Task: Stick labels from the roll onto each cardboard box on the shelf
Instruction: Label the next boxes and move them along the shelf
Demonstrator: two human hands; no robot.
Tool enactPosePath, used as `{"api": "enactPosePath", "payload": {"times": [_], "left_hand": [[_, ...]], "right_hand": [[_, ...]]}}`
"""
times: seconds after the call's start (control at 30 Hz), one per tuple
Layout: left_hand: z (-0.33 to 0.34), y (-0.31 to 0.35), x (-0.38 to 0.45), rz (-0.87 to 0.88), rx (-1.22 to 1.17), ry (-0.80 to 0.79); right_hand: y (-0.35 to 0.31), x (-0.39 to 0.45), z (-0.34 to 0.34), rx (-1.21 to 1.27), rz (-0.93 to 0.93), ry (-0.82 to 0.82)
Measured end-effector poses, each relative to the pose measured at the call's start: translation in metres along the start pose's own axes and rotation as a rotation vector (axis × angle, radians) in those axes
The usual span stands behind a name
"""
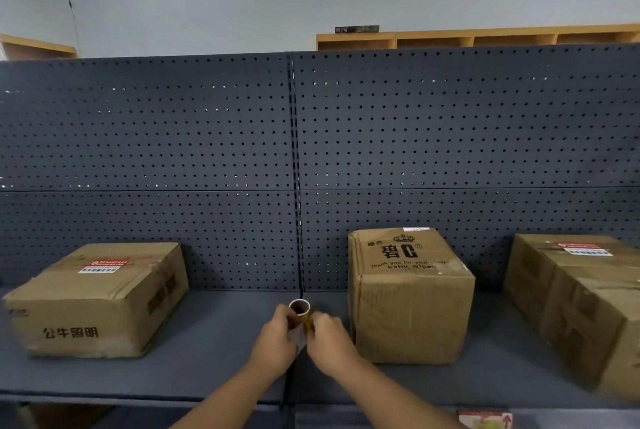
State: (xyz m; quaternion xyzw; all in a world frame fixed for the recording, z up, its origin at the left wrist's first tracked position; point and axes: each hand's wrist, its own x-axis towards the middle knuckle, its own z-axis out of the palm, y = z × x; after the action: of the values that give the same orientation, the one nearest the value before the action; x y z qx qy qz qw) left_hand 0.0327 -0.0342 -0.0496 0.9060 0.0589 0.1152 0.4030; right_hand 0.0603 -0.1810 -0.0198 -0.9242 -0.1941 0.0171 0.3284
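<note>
Small brown cardboard-cored label roll, held upright above the dark grey shelf between both hands: left hand closed around its left side, right hand pinching its right side and the pale strip hanging below. Low, wide brown cardboard box at left bears a red-and-white sticker and black Chinese characters. Tall brown cardboard box, just right of the hands, reads "Thank you for your" and "baby wipes". Stickered brown cardboard box stands at far right. Bare shelf lies between the left and tall boxes, before a dark perforated back panel.
</note>
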Motion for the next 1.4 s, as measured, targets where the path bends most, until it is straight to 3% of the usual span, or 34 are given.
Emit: {"api": "enactPosePath", "payload": {"times": [0.3,1.0,1.4], "left_hand": [[-0.005,0.013,-0.002,0.045,-0.036,-0.026],[-0.006,0.010,0.005,-0.053,0.254,-0.003],[-0.011,0.009,0.003,-0.051,0.218,-0.012]], "right_hand": [[0.008,0.010,0.012,0.133,0.006,0.038],[0.019,0.018,0.018,0.175,-0.015,0.096],[0.023,0.022,0.025,0.208,0.038,0.081]]}}
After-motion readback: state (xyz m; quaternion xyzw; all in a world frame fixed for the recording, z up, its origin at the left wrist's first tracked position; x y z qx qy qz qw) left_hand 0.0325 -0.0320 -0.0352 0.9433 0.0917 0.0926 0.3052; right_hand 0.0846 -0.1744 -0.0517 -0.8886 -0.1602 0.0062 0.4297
